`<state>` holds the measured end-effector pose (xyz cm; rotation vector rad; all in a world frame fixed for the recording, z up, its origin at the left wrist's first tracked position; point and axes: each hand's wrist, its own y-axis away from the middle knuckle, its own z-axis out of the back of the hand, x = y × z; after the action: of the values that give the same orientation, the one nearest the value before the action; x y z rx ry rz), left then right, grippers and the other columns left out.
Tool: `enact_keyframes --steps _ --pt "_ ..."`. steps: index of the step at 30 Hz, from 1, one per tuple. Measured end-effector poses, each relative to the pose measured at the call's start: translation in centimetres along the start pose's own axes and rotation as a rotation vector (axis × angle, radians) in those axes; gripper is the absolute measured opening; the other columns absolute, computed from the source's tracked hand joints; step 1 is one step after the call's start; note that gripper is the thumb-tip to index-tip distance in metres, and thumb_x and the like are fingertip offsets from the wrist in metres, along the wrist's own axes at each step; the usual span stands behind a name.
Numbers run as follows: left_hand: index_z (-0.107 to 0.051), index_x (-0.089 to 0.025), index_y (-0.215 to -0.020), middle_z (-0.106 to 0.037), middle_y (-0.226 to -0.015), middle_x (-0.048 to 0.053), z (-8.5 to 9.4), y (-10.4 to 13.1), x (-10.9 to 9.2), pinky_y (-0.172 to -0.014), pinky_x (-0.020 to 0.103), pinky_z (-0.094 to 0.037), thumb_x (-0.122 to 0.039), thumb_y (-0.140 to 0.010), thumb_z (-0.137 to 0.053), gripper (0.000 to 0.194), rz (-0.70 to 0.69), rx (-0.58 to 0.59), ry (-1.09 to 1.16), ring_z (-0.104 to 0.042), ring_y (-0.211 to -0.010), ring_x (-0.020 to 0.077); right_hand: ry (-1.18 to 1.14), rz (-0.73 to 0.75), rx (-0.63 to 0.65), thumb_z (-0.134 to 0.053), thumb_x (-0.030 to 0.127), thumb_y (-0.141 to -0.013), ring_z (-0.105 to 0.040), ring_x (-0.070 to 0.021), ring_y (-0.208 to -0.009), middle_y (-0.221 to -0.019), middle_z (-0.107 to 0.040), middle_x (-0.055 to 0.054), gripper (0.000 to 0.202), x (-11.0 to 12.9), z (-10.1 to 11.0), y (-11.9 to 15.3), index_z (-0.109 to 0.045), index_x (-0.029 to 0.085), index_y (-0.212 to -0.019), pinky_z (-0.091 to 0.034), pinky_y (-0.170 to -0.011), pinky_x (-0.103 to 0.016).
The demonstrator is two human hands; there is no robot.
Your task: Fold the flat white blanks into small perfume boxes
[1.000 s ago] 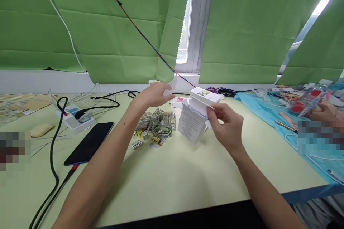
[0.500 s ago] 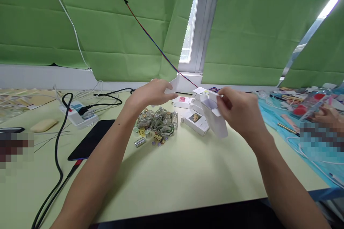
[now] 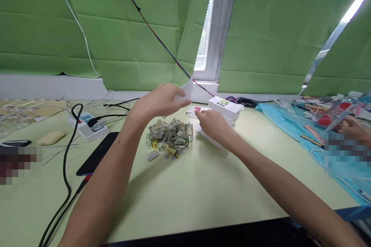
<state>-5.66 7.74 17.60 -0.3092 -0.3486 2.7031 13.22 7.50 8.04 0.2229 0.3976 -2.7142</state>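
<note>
My left hand (image 3: 164,100) is closed on a thin white folded carton (image 3: 188,89), raised above a cluster of clear glass bottles (image 3: 174,131) with gold and silver necks. My right hand (image 3: 214,125) reaches in at the white boxes, its index finger stretched out over a flat box with a pink picture (image 3: 191,110); its other fingers are partly hidden, and I see nothing held in it. Just beyond it stands a stack of white boxes (image 3: 227,105), the top one bearing a green and white picture. Gold and silver caps (image 3: 152,156) lie before the bottles.
To the left are a black tablet (image 3: 97,154), a white power strip (image 3: 88,125), black cables and a beige soap-like block (image 3: 51,137). On the right, blue plastic sheeting (image 3: 292,127) bears tools and cords, with another person's hand (image 3: 352,127) there.
My right hand has let go of the open white carton and moved left to the pink-pictured box. My left hand stays nearly in place, still with the white carton.
</note>
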Motion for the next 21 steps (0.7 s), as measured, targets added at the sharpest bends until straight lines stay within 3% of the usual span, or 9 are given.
enact_keyframes --steps 3,11,21 --pt "-0.077 -0.026 -0.109 -0.077 -0.099 0.005 0.1 -0.1 0.2 -0.067 0.032 -0.048 -0.063 -0.088 -0.047 0.051 -0.007 0.071 0.001 -0.070 -0.088 0.0260 -0.007 0.006 0.026 -0.047 0.000 -0.089 -0.066 -0.0231 -0.076 -0.092 -0.070 -0.012 0.026 -0.1 -1.5 -1.2 -0.057 0.016 -0.108 -0.031 -0.061 -0.031" --pt "-0.075 -0.026 -0.115 -0.075 -0.116 0.005 0.7 0.5 -0.2 -0.070 0.031 -0.048 -0.061 -0.088 -0.047 0.052 0.045 0.109 0.006 -0.069 -0.101 0.0281 -0.056 0.042 0.049 -0.046 0.000 -0.090 -0.064 -0.0203 -0.077 -0.096 -0.070 -0.010 0.025 -1.0 -4.2 -2.5 -0.056 0.017 -0.105 -0.028 -0.060 -0.030" --pt "-0.076 -0.027 -0.111 -0.076 -0.117 0.003 0.9 0.6 -0.1 -0.073 0.032 -0.049 -0.059 -0.089 -0.045 0.050 -0.013 0.107 0.028 -0.068 -0.100 0.0269 -0.112 0.062 -0.003 -0.043 0.010 -0.100 -0.065 -0.0192 -0.082 -0.108 -0.070 -0.009 0.019 -2.2 -4.7 -2.2 -0.059 0.017 -0.109 -0.028 -0.061 -0.031"
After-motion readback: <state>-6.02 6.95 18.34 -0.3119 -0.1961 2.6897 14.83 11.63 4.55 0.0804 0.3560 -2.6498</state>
